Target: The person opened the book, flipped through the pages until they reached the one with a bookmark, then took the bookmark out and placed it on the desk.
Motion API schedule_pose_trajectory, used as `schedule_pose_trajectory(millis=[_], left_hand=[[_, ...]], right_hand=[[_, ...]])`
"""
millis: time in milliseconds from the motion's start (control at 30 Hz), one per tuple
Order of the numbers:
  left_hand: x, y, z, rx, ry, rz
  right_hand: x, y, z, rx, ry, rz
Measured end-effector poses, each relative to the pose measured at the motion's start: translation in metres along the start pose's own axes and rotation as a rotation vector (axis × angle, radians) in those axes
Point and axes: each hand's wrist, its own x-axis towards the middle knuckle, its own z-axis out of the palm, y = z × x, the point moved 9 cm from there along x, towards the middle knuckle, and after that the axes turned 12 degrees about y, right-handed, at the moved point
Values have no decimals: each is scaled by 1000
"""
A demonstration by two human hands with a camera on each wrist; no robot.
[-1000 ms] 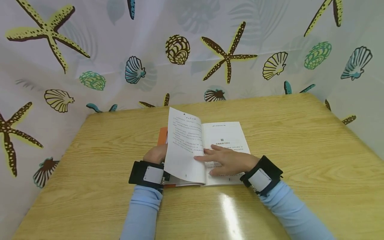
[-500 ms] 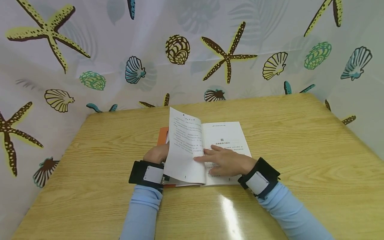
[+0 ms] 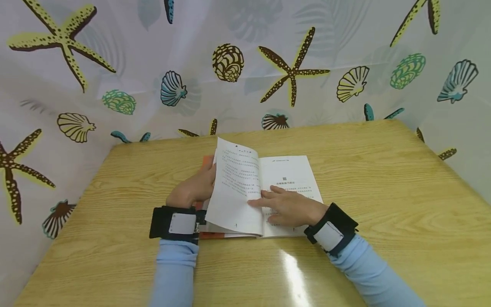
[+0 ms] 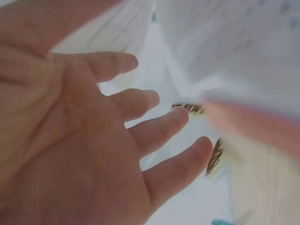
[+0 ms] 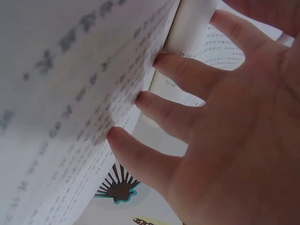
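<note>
An open book [image 3: 289, 172] with an orange cover lies on the table, its left-hand leaf [image 3: 235, 187] raised and curving up from the spine. Behind that leaf is my left hand [image 3: 195, 187], its fingertips hidden in the head view. The left wrist view shows the same hand [image 4: 103, 122] with fingers spread and fairly straight, the leaf off to the right. My right hand [image 3: 293, 207] lies over the right-hand page, fingers extended toward the spine. In the right wrist view its fingertips [image 5: 119, 138] touch or nearly touch the printed leaf.
The wooden table [image 3: 383, 183] extends around the book on all sides. A white cloth [image 3: 238, 102] printed with starfish and shells hangs behind the table and along both sides. Black bands [image 3: 172, 224] are strapped round both wrists.
My left hand and forearm have shifted left, with the fingers reaching farther up behind the raised leaf. More of the orange cover shows. The right hand has barely moved.
</note>
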Motion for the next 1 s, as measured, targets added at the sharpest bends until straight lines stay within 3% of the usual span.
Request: schedule_pose_trajectory(millis=[33,100,167,400,600,800,1000], left_hand=[[-4,5,-6,76,9,-64],[-8,8,-17,124,43,-189],[-10,10,-24,156,62,-240],[-10,13,-27,247,54,-265],[-7,13,-17,290,9,-261],[0,10,2,332,-64,-233],[4,2,37,360,-228,-251]], right_hand=[[0,0,0,1,1,-1],[0,0,-1,-2,3,-8],[1,-1,-1,-4,6,-11],[1,0,1,-13,-9,6],[0,2,2,-17,-15,24],[0,1,2,-24,-11,5],[0,0,1,-30,-1,-12]])
